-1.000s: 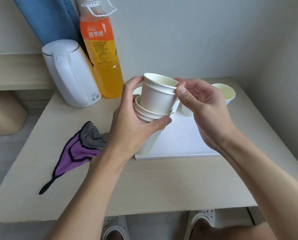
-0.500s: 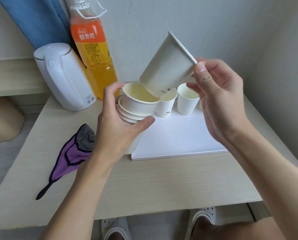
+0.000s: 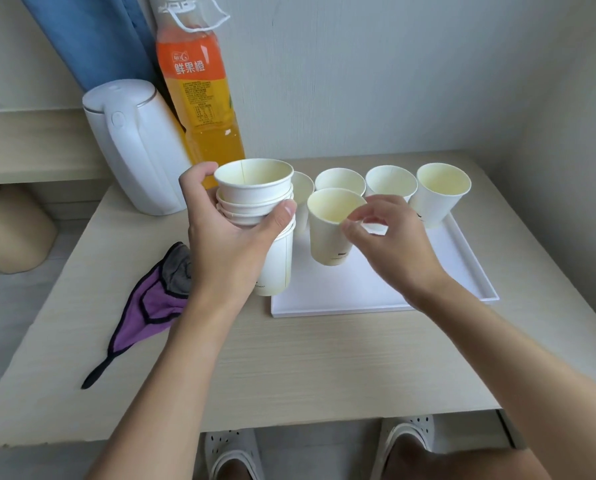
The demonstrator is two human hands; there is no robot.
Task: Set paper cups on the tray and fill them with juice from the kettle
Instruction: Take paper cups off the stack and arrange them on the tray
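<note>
My left hand (image 3: 227, 244) grips a stack of white paper cups (image 3: 255, 188) upright at the left edge of the white tray (image 3: 462, 271). One paper cup (image 3: 327, 233) stands upright on the tray just right of the stack, and my right hand (image 3: 390, 244) pinches its rim on the right side. Behind it, several more empty cups stand in a row on the tray, from a half-hidden one (image 3: 303, 188) to the far right one (image 3: 442, 195). The white kettle (image 3: 133, 150) stands at the table's back left, lid closed.
A tall orange juice bottle (image 3: 199, 98) stands behind the kettle against the wall. A purple and grey cloth (image 3: 151, 303) lies on the table left of the tray. The wall hems the table in at the back and right. A beige bin (image 3: 9, 237) sits on the floor at left.
My right hand pulled the top cup off the stack, swung it up and over, and set it upright on the tray in front of the back row. My left hand kept hold of the stack.
</note>
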